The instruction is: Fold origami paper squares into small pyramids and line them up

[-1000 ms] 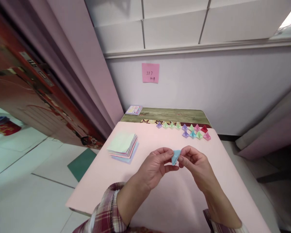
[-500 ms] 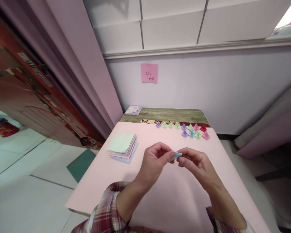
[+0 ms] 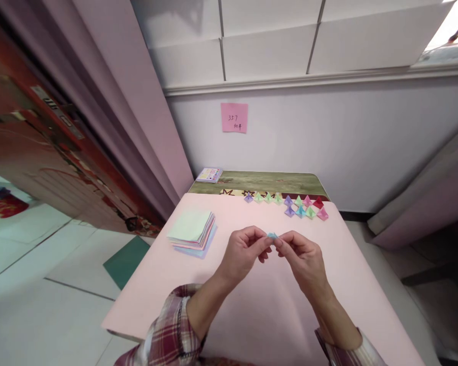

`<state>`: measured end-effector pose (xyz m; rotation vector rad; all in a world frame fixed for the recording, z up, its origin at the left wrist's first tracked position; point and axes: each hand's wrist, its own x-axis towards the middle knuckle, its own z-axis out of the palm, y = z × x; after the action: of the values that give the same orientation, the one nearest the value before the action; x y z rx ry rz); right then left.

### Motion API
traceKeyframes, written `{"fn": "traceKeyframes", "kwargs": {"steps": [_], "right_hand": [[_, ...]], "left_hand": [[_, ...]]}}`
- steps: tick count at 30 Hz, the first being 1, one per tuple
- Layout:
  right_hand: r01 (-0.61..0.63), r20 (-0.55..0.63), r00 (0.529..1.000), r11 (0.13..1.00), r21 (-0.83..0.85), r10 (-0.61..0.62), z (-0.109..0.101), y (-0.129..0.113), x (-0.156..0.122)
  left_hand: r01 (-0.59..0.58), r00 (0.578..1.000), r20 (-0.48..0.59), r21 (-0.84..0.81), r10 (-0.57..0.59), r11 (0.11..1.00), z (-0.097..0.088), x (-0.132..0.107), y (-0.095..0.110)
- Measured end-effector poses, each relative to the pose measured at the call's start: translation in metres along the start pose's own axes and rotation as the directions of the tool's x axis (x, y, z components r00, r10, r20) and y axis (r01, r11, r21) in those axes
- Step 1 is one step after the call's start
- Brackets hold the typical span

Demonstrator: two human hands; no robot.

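Hands first, head view: small blue paper piece [image 3: 272,235] pinched between thumb and fingers of left hand [image 3: 245,251] and right hand [image 3: 303,259], fingertips nearly meeting. Piece mostly covered by fingers; exact fold cannot be told. It is held above the pink table cover [image 3: 164,300], near the middle of the table. Plaid sleeves [image 3: 171,325] are worn on both arms.

To the left of the hands, a paper stack [image 3: 190,226] is placed, pale green on top, a blue sheet sticking out at the bottom. Along the far edge, folded paper pieces [image 3: 301,211] are lined up: four in one row at left, eight in two rows at right; purple, green, pink, red, blue. Far left corner: a printed packet [image 3: 209,175] is laid on the uncovered wood-patterned strip [image 3: 270,180]. Pink note [image 3: 234,118] is stuck on the wall, "357" written on it.
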<state>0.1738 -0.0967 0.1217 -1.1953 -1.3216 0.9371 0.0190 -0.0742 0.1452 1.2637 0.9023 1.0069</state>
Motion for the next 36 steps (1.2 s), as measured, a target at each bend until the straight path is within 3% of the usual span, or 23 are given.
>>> {"fn": "traceKeyframes", "kwargs": {"steps": [5,10,15,20,24,29,36], "right_hand": [[-0.060,0.101,0.994,0.993,0.103,0.050,0.001,0.003,0.002],[-0.013,0.052,0.999,1.000,-0.012,0.014,0.008,0.025,-0.002],[-0.047,0.032,0.998,0.999,-0.017,0.048,0.024,0.069,-0.014],[0.016,-0.050,0.998,0.978,-0.210,-0.027,0.032,0.112,-0.034],[0.061,-0.087,0.992,0.942,-0.331,-0.095,0.032,0.135,-0.048],[0.023,-0.133,0.989,0.945,-0.326,-0.070,0.027,0.149,-0.051],[-0.128,-0.366,0.927,0.984,-0.125,0.074,0.025,0.155,-0.055]], "left_hand": [[-0.063,0.998,0.011,0.143,0.062,0.988,-0.005,-0.001,-0.002],[-0.089,0.995,-0.015,0.243,0.095,0.966,-0.007,-0.004,-0.020],[-0.058,0.995,-0.060,0.254,0.076,0.966,-0.013,-0.008,-0.072],[-0.084,0.992,-0.060,0.319,0.108,0.944,-0.023,-0.010,-0.129],[-0.201,0.973,0.009,0.518,0.229,0.832,-0.031,-0.013,-0.155],[-0.221,0.955,-0.016,0.629,0.297,0.745,-0.040,-0.019,-0.171],[-0.224,0.938,-0.114,0.522,0.327,0.823,-0.049,-0.024,-0.175]]}}
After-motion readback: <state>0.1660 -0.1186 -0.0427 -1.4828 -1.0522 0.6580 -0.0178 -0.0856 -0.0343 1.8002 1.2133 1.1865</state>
